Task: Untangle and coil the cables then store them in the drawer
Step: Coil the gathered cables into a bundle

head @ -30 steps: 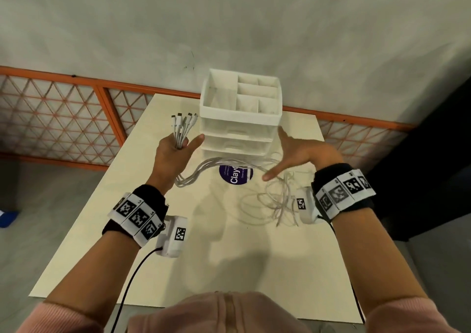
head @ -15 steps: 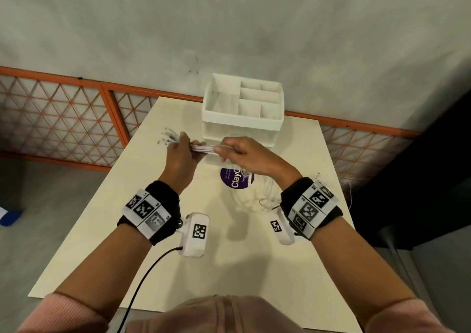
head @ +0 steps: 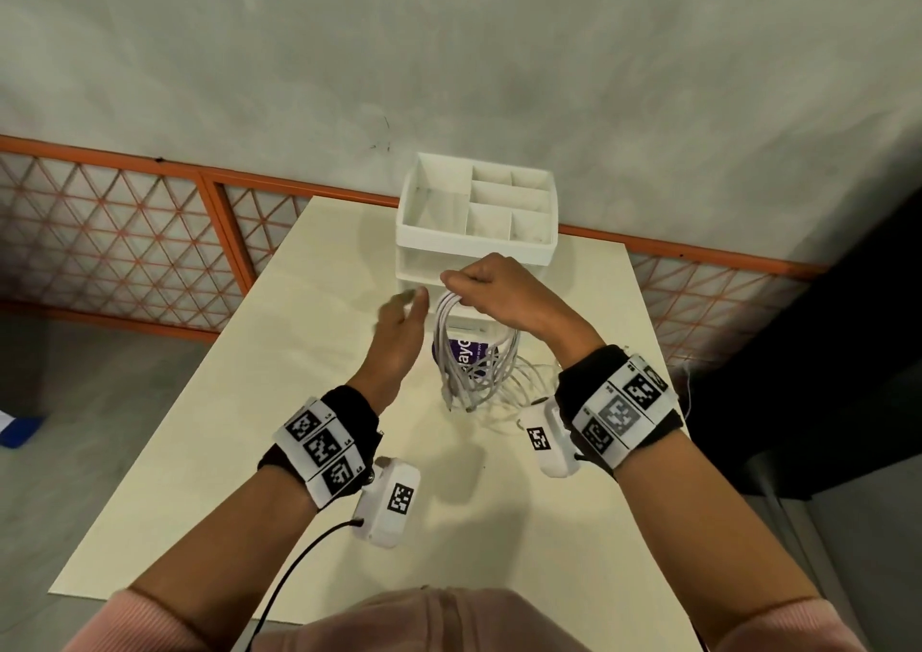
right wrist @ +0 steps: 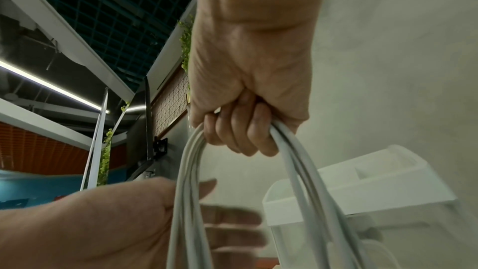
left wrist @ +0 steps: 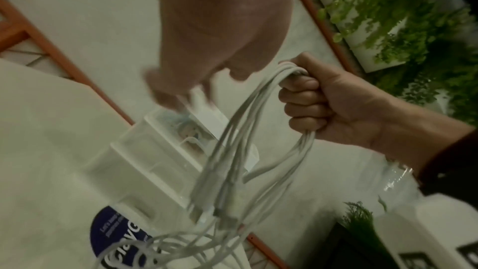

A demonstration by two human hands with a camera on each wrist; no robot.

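Note:
A bundle of white cables hangs doubled over from my right hand, which grips it in a fist in front of the white drawer unit. The fist on the cables shows in the left wrist view, my right hand with fingers curled round the strands. In the right wrist view the cables drop from my right hand. My left hand hovers just left of the bundle, fingers straight and blurred, holding nothing; my left hand is also open there. The cable ends trail onto the table.
The drawer unit stands at the table's far edge, with an open compartment tray on top. A purple round sticker lies on the table under the cables. An orange lattice railing and a grey wall lie behind.
My left hand has let go of the cable ends and opened. My right hand has taken the bundle and lifted it, so the cables now hang folded over the fist.

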